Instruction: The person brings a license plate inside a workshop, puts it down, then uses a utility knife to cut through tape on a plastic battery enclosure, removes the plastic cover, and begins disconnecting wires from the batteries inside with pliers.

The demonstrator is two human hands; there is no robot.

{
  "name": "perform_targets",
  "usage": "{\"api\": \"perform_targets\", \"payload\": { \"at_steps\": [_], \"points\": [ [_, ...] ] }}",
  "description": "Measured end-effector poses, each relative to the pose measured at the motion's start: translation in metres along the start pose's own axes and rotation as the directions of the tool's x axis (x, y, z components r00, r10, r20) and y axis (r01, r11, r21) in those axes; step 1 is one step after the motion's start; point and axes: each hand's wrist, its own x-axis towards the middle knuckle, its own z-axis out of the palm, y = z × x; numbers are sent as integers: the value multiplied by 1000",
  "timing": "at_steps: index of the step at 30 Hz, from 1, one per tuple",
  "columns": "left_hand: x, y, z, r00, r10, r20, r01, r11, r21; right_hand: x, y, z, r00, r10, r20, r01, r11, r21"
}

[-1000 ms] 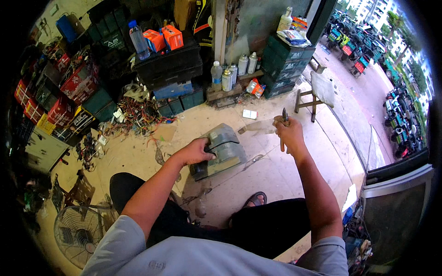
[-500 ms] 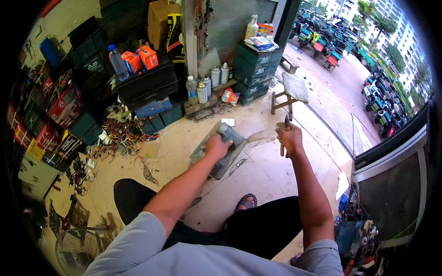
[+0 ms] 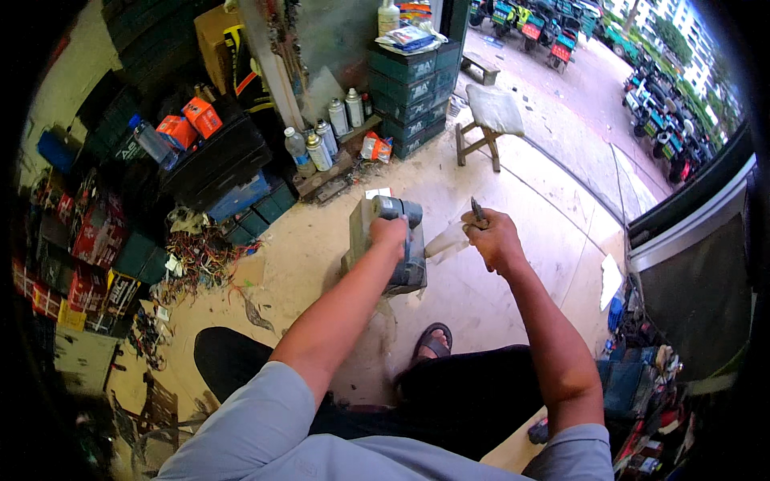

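Near middle of pale floor (image 3: 561, 289), inward from far edge: gray-green boxy case (image 3: 365, 260), small white card (image 3: 378, 193) just beyond. Left hand (image 3: 391, 232) half curled, gripping case's upper part, fingertips hidden. Right hand (image 3: 496, 240) wrapped around dark-tipped pliers (image 3: 479, 212); pale translucent strip (image 3: 449, 243) beside it, cannot tell whether gripped. Along floor's far edge, spray cans (image 3: 338, 117), crumpled orange-and-white packet (image 3: 375, 147); toward right edge, wooden stool (image 3: 495, 111).
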Motion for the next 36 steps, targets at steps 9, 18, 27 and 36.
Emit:
{"api": "perform_targets", "payload": {
  "at_steps": [9,18,27,36],
  "points": [
    [51,14,-76,975,-178,136,211,932,-295,19,24,13,999,-14,52,14,1000,2],
    [59,21,-203,985,-79,154,156,787,-597,19,-13,51,982,-101,161,116,990,-86],
    [35,22,-117,998,-44,-43,9,800,-599,13,-38,78,961,-211,181,241,956,-166],
    [11,16,-152,986,35,162,54,857,-513,-8,-59,44,962,-47,268,95,981,-170]
  ]
}}
